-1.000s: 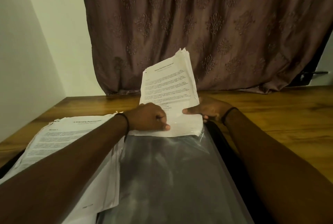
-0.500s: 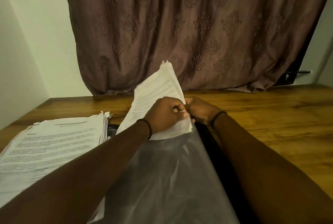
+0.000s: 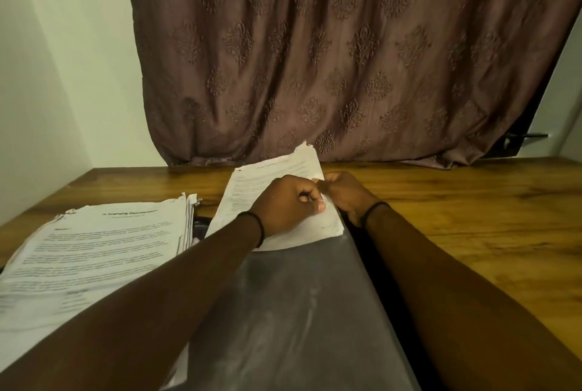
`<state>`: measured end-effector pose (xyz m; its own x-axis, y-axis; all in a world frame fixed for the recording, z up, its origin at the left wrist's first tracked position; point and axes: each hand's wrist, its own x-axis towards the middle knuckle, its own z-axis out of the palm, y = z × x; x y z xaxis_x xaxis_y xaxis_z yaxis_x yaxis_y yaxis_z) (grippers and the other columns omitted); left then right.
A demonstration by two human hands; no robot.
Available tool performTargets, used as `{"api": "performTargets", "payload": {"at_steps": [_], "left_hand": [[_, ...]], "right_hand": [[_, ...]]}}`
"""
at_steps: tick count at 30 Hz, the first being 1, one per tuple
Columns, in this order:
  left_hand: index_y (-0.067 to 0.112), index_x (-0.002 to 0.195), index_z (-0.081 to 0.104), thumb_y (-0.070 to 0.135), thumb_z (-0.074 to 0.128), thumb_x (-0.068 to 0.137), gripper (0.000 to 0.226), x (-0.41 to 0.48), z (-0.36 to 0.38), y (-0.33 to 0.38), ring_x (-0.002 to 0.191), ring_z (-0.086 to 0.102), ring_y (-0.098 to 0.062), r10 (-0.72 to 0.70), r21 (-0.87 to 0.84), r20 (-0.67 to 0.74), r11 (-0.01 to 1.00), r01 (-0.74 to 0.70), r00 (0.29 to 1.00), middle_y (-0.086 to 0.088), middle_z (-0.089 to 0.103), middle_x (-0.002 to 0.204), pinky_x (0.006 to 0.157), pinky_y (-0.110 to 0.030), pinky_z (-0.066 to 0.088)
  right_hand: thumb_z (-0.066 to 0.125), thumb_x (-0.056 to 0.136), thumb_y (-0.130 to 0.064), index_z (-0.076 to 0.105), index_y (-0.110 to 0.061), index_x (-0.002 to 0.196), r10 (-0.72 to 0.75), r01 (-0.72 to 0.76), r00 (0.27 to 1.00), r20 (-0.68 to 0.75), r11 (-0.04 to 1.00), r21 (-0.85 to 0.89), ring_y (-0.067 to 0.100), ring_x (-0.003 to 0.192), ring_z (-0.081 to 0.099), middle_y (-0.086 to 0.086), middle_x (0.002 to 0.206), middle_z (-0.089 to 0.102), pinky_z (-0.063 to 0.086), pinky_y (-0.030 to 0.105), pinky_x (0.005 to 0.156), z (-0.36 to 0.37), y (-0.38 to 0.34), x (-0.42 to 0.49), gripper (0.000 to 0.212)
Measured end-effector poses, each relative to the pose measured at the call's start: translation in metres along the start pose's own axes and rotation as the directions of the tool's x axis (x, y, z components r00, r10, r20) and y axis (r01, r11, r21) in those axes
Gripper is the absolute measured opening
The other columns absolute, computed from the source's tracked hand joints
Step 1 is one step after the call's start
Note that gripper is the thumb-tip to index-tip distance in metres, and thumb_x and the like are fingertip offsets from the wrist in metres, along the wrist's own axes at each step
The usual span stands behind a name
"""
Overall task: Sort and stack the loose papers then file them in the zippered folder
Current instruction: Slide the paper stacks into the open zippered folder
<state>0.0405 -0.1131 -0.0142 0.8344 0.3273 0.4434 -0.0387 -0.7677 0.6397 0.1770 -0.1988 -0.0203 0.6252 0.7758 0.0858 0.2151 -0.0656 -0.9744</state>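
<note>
While left hand (image 3: 289, 201) and right hand (image 3: 346, 195) pinched its right edge, the sheaf (image 3: 267, 176) pointed away, overlapping the folder (image 3: 299, 312) at its far end.

White papers (image 3: 104, 252) printed in black, a grey translucent folder (image 3: 293, 312), a brown wood-grained desk (image 3: 472, 211) and a mauve curtain (image 3: 330, 53) patterned with floral motifs are seen.

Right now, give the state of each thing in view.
left hand, gripping the held papers
right hand, pinching their right edge
held papers, tilted, lower edge on folder
folder, flat on table
paper pile, flat, left of folder
curtain, drawn shut
</note>
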Motion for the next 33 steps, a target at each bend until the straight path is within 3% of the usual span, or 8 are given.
{"api": "performTargets", "payload": {"at_steps": [3, 7, 15, 17, 21, 24, 30, 33], "left_hand": [[0.023, 0.072, 0.074, 0.022, 0.078, 0.079, 0.008, 0.001, 0.0, -0.004, 0.065, 0.058, 0.0, -0.009, -0.014, -0.026, 1.0, 0.009, 1.0, 0.015, 0.067, 0.067, 0.069, -0.023, 0.047], [0.019, 0.075, 0.075, 0.024, 0.078, 0.079, 0.007, 0.002, -0.004, -0.004, 0.068, 0.06, -0.005, 0.007, -0.019, 0.009, 1.0, -0.007, 1.0, 0.008, 0.07, 0.073, 0.069, -0.027, 0.048], [0.018, 0.076, 0.075, 0.026, 0.077, 0.081, 0.009, -0.003, -0.006, -0.005, 0.068, 0.059, -0.004, -0.014, -0.005, 0.009, 1.0, 0.014, 1.0, 0.01, 0.068, 0.072, 0.07, -0.028, 0.049], [0.018, 0.077, 0.075, 0.026, 0.077, 0.08, 0.009, -0.002, -0.006, -0.004, 0.07, 0.062, -0.008, -0.011, 0.006, -0.003, 1.0, 0.011, 1.0, 0.009, 0.069, 0.073, 0.073, -0.033, 0.052], [0.021, 0.073, 0.074, 0.026, 0.077, 0.078, 0.008, -0.002, -0.007, 0.0, 0.067, 0.061, -0.005, -0.012, -0.018, -0.059, 1.0, 0.01, 0.998, 0.012, 0.068, 0.068, 0.072, -0.032, 0.051], [0.022, 0.074, 0.073, 0.029, 0.077, 0.078, 0.009, -0.004, -0.009, 0.001, 0.065, 0.058, -0.002, -0.012, -0.002, -0.038, 1.0, 0.012, 0.999, 0.013, 0.066, 0.067, 0.069, -0.028, 0.05], [0.015, 0.075, 0.073, 0.025, 0.076, 0.082, 0.013, -0.006, -0.028, -0.007, 0.058, 0.055, 0.003, -0.107, 0.054, 0.141, 0.993, 0.101, 0.984, 0.013, 0.063, 0.062, 0.064, -0.016, 0.045], [0.014, 0.075, 0.074, 0.024, 0.077, 0.081, 0.012, -0.008, -0.023, -0.007, 0.059, 0.055, 0.0, -0.117, 0.054, 0.102, 0.992, 0.112, 0.988, 0.009, 0.065, 0.062, 0.065, -0.023, 0.048]], "right_hand": [[0.059, 0.097, -0.017, 0.066, -0.004, 0.087, 0.063, -0.062, 0.977, 0.206, 0.998, -0.008, 0.011, 0.043, 0.043, 0.01, 0.066, 0.059, 0.029, 0.019, 0.038, -0.016, -0.003, -0.006, 0.018], [0.058, 0.096, -0.014, 0.064, -0.007, 0.083, 0.16, -0.131, 0.923, 0.349, 0.986, -0.106, 0.005, 0.039, 0.038, 0.005, 0.064, 0.053, 0.023, 0.016, 0.034, -0.021, -0.011, -0.008, 0.016], [0.074, 0.084, -0.028, 0.061, -0.005, 0.071, 0.062, -0.051, 0.996, 0.057, 0.983, -0.178, 0.022, 0.06, 0.047, 0.015, 0.069, 0.056, 0.035, 0.03, 0.055, 0.001, -0.008, 0.001, 0.029], [0.076, 0.079, -0.023, 0.066, 0.002, 0.08, 0.074, -0.055, 0.992, 0.102, 0.983, -0.177, 0.023, 0.063, 0.05, 0.019, 0.074, 0.059, 0.039, 0.033, 0.059, -0.002, -0.004, 0.002, 0.027], [0.059, 0.091, -0.001, 0.066, -0.002, 0.087, 0.19, -0.149, 0.932, 0.307, 0.977, -0.152, 0.006, 0.039, 0.038, 0.012, 0.069, 0.049, 0.024, 0.017, 0.035, -0.02, -0.004, 0.0, 0.008], [0.06, 0.092, -0.005, 0.063, -0.001, 0.1, 0.213, -0.17, 0.909, 0.357, 0.974, -0.149, 0.005, 0.041, 0.037, 0.009, 0.072, 0.049, 0.023, 0.016, 0.035, -0.023, -0.005, 0.002, 0.01], [0.075, 0.085, -0.016, 0.06, -0.008, 0.068, 0.081, -0.081, 0.997, 0.009, 0.996, 0.027, 0.021, 0.056, 0.049, 0.012, 0.065, 0.06, 0.038, 0.027, 0.054, 0.003, 0.004, 0.011, 0.024], [0.07, 0.09, -0.014, 0.066, -0.002, 0.076, 0.031, -0.033, 0.999, 0.025, 0.998, 0.058, 0.021, 0.058, 0.054, 0.01, 0.065, 0.066, 0.045, 0.026, 0.055, 0.006, 0.005, 0.009, 0.018]]}}
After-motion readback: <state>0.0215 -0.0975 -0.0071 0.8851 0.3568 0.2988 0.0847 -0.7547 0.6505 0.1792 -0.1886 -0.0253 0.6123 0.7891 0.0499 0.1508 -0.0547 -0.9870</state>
